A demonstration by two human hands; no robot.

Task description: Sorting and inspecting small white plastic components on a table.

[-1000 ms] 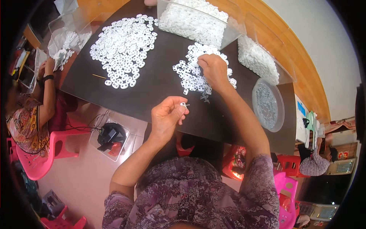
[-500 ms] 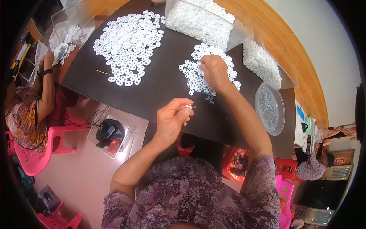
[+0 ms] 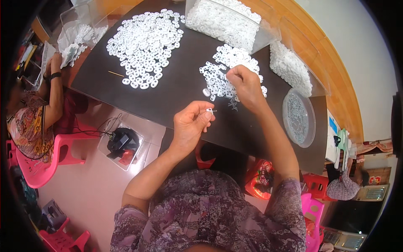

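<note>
Nearest: the person's patterned purple sleeves, both forearms reaching up from the lower edge over the near side of a dark table (image 3: 176, 96).

Left hand (image 3: 191, 124) is raised just above the near table edge. Thumb and forefinger pinch a small white piece (image 3: 209, 110) with a thin metal pin sticking out to the right; the other fingers are curled in loosely.

Right hand (image 3: 245, 86) lies farther in and to the right, knuckles up, fingers bunched and pressed down on the near edge of a small pile of white rings (image 3: 222, 69). Whether it grips a ring, cannot tell; the fingertips are hidden under the hand.

One loose white piece (image 3: 206, 91) sits on the bare table just left of that pile, between the two hands.

Right of the right forearm: a round clear lid or dish (image 3: 299, 117) with small pale bits in it, near the right table edge.

Farther left: a large spread of white rings (image 3: 147, 42), with a thin yellow stick (image 3: 115, 74) lying at its near left side.

Far side: a clear plastic box (image 3: 228, 21) heaped with white pieces, and a second clear box (image 3: 294, 67) to the right, also full.

Far left: another person's arm (image 3: 52, 84) with a dark wristband, seated on a pink chair (image 3: 42, 164). On the floor below the table, a clear tray holding a black device (image 3: 121, 140) with cables.
</note>
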